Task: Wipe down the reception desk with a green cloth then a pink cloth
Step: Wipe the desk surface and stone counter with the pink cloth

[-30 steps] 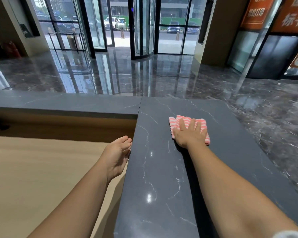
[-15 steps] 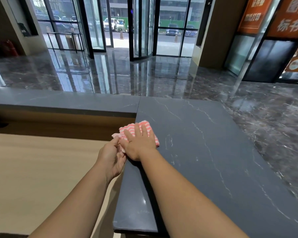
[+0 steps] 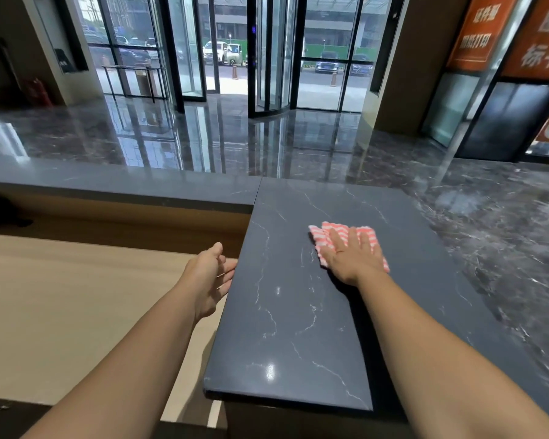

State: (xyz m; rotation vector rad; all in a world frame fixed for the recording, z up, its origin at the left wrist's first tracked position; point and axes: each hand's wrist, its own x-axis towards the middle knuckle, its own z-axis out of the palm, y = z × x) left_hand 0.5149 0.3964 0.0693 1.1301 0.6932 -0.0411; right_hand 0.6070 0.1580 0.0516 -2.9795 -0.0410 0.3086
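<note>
Pink cloth (image 3: 358, 237) mid-worktop (image 3: 286, 327), pinned under flat, spread right hand (image 3: 351, 261). Left hand (image 3: 208, 280) open, empty, fingers against left edge. Keep palm pressure even; overlap strokes; cover near end, corners.

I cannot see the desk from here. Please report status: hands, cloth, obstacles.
Right hand flat on pink cloth, on dark desk top. Left hand open at desk's left edge. Nothing in the way.

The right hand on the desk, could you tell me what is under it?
The right hand presses a pink striped cloth flat on the dark stone desk top. The cloth's middle is covered.
</note>
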